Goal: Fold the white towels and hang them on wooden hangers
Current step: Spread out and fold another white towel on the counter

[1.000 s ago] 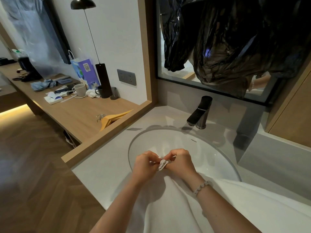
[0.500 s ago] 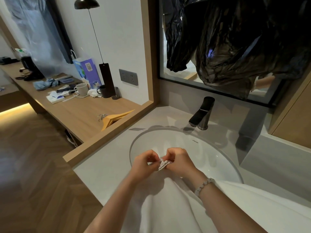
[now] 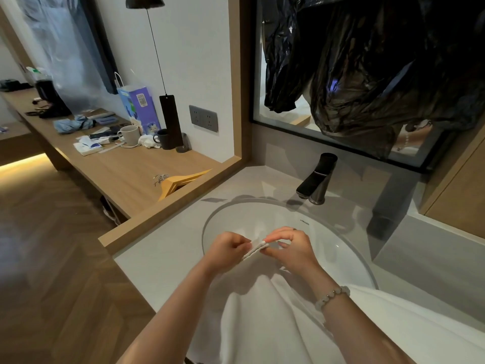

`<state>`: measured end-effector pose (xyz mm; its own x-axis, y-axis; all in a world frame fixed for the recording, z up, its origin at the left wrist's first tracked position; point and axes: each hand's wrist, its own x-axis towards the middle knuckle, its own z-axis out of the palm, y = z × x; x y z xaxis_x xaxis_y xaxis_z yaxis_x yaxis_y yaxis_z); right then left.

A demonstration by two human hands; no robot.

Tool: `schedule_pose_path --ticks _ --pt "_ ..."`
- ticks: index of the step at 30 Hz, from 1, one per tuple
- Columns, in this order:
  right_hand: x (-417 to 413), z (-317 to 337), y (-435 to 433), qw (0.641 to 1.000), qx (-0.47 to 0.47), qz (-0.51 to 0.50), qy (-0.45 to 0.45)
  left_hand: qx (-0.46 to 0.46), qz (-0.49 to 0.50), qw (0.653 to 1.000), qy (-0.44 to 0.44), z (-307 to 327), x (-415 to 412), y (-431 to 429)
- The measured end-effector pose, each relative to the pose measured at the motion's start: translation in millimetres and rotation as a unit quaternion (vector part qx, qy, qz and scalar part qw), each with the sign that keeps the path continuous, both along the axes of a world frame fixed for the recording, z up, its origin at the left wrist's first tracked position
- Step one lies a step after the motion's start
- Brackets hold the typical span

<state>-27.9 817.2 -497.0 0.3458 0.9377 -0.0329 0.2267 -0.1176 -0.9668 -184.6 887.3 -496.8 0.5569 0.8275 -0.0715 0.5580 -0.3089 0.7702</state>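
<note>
**Towel hem: hands drawn apart**

Left hand [image 3: 227,248] and right hand [image 3: 291,247] each pinch the white towel [image 3: 262,327] by its hem over the sink [image 3: 208,222] — before, the knuckles met; now a short strip shows between them. Wooden hanger [image 3: 181,182] unmoved on the desk [image 3: 118,172].

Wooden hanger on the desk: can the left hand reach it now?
Probably not yet: left hand and right hand both pinch the white towel, and the wooden hanger lies beyond the raised ledge.
</note>
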Motion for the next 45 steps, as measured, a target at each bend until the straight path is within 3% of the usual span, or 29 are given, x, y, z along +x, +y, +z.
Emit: schedule_pose_path --ticks 3,8,12,23,28,31,33,45 --pt "-6 1 -8 0.998 -0.008 -0.009 0.059 -0.032 0.026 0.999 -0.035 6 1 0" --pt "-11 23 -4 0.998 0.04 0.033 -0.035 -0.066 0.089 0.985 -0.129 16 -4 3" --pt "-14 39 -5 0.995 0.05 0.074 -0.048 -0.008 0.102 0.985 -0.139 29 -6 5" --pt "-15 60 -7 0.988 0.053 0.053 -0.136 0.099 0.039 0.987 -0.119 46 -10 -21" --pt "-17 60 -8 0.981 0.076 0.029 -0.177 0.093 0.043 0.99 -0.099 47 -15 -22" --pt "-17 60 -9 0.978 0.067 0.042 -0.194 0.048 0.046 0.989 -0.133 49 -16 -26" --pt "-17 62 -8 0.978 0.059 0.053 -0.193 0.014 0.054 0.987 -0.147 51 -16 -28" --pt "-14 72 -3 0.984 -0.025 0.126 -0.126 0.021 0.039 0.986 -0.161 46 -14 -23"
